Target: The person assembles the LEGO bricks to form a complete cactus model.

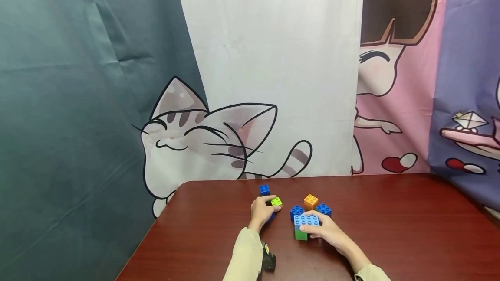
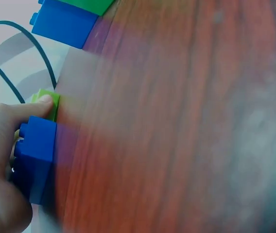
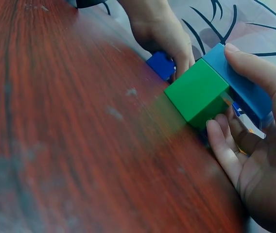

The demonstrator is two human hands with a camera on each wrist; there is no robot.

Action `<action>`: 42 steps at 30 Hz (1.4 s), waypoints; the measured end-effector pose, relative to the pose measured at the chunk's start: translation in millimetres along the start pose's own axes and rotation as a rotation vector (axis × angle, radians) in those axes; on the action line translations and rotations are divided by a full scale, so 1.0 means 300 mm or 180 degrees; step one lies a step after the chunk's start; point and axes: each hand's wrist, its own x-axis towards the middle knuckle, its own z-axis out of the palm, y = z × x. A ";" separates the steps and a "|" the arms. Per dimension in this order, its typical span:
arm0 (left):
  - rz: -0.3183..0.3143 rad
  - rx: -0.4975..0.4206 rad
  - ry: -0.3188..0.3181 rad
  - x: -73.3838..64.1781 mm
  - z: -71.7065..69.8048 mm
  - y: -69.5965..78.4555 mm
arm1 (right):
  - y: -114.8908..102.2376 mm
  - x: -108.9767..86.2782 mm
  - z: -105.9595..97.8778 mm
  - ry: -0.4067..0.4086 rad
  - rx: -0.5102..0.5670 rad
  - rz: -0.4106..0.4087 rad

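Note:
My left hand [image 1: 261, 211] pinches a small lime green toy brick [image 1: 276, 202] between thumb and index finger. A dark blue brick [image 2: 38, 145] stands close to that hand, partly covered by it in the head view. Just beyond it sits another blue brick [image 1: 264, 190]. In my right hand [image 1: 326, 230] is a long light blue brick [image 1: 306, 220], gripped at its sides. It is joined on top of a green brick [image 3: 198, 92], which lies under its left part. Some of the right fingertips are hidden behind these bricks in the head view.
Behind the right hand are an orange brick [image 1: 310, 201] and two blue bricks, one at left [image 1: 297, 211] and one at right [image 1: 324, 209]. All are on a dark red wooden table [image 1: 390, 216]. A printed curtain [image 1: 273, 55] hangs along the table's far edge.

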 end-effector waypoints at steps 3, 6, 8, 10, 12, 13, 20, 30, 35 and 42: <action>0.0067 -0.0008 -0.0179 0.009 -0.011 -0.009 | 0.000 -0.003 0.001 0.0012 0.0003 0.0024; 0.0133 -0.0089 -0.0338 0.023 -0.027 -0.016 | -0.003 -0.006 0.000 0.0012 0.0012 0.0042; 0.0145 -0.0171 -0.0398 0.032 -0.035 -0.021 | -0.005 -0.005 -0.003 0.0005 0.0022 0.0028; 0.0147 -0.0219 -0.0428 0.038 -0.038 -0.023 | -0.005 -0.003 -0.007 -0.0007 0.0018 -0.0013; 0.0151 -0.0227 -0.0443 0.042 -0.037 -0.026 | -0.004 -0.003 -0.010 -0.0025 0.0023 -0.0043; 0.0164 -0.0230 -0.0434 0.044 -0.038 -0.026 | -0.003 -0.002 -0.010 -0.0038 0.0026 -0.0058; 0.0130 -0.0439 -0.0138 0.053 -0.057 -0.017 | -0.003 0.002 -0.002 -0.0059 0.0035 0.0002; 0.0137 -0.0544 -0.0113 0.063 -0.100 -0.011 | 0.008 0.002 0.000 -0.0075 0.0057 -0.0031; 0.0105 -0.0685 -0.0204 0.062 -0.112 0.011 | 0.001 -0.001 -0.005 -0.0092 0.0049 -0.0046; 0.0079 -0.0823 -0.0390 0.054 -0.137 0.049 | -0.008 0.006 -0.004 -0.0055 0.0008 0.0000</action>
